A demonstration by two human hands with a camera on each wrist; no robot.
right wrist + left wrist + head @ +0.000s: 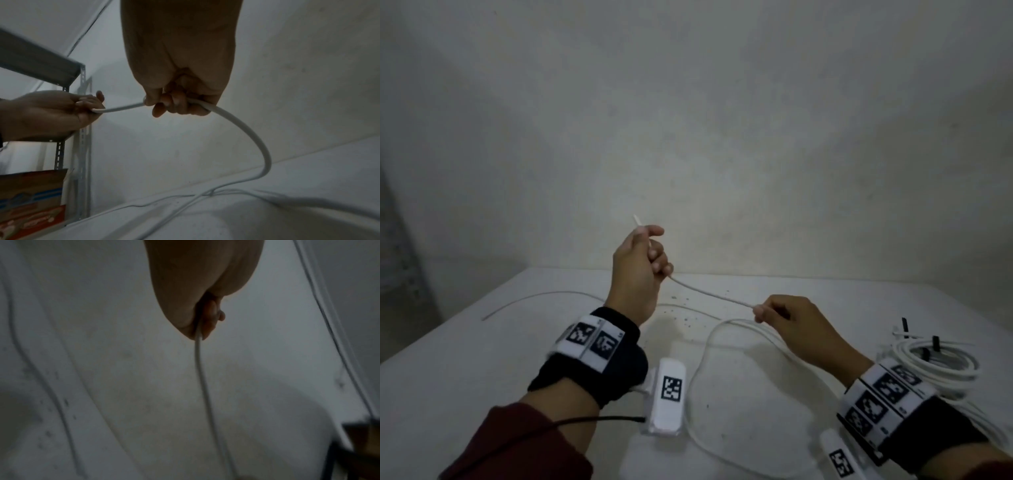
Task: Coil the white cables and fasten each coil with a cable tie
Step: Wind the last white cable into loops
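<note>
White cable [710, 294] in both hands

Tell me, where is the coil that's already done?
In the head view, the finished coil lies on the table at the far right, just beyond the right hand and its wristband.

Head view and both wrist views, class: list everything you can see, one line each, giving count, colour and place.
Held cable: one, white, stretched between both hands, trailing onto the table.
Loose cable: one, white, far left of table.
Coiled cable: one, white, table's right edge.
Cable ties: several, black, on and beside the coil.
Table: one, white.
Shelving: one, grey metal, beside the table.
Box: one, red-brown, beside the shelving.
Left hand: raised, gripping the cable's end.
Right hand: lower, pinching the cable.
</note>
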